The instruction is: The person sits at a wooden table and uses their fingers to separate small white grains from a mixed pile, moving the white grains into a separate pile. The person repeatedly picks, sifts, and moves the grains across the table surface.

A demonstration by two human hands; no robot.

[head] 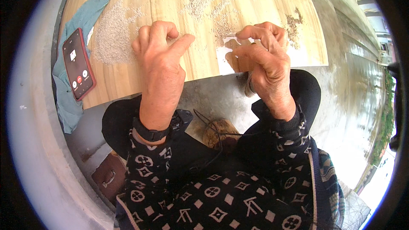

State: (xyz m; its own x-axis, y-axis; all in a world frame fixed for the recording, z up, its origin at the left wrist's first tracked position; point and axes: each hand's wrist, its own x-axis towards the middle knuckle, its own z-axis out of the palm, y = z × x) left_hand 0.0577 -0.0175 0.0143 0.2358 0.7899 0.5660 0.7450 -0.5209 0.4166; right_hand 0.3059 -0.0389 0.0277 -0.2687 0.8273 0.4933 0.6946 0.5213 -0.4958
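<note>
My left hand (161,54) hovers over the wooden table's near part, beside a broad spread of small pale grains (111,36). Its fingers are curled and the thumb stands apart, with nothing visible between them. My right hand (266,49) is near the table's front edge, thumb and forefinger apart, and no held thing shows. Just beyond it lies a scatter of mixed pale and dark grains (222,27). Farther back sits a looser pile of pale grains (199,0). Dark brown bits (293,27) form a small patch to the right of my right hand.
The wood-grain tabletop (166,0) ends just before my knees. At left, a phone in a red case (78,64) rests on a teal ribbed cloth (68,111) that hangs over the edge. A dark cable (220,134) crosses between my legs above the concrete floor (220,94).
</note>
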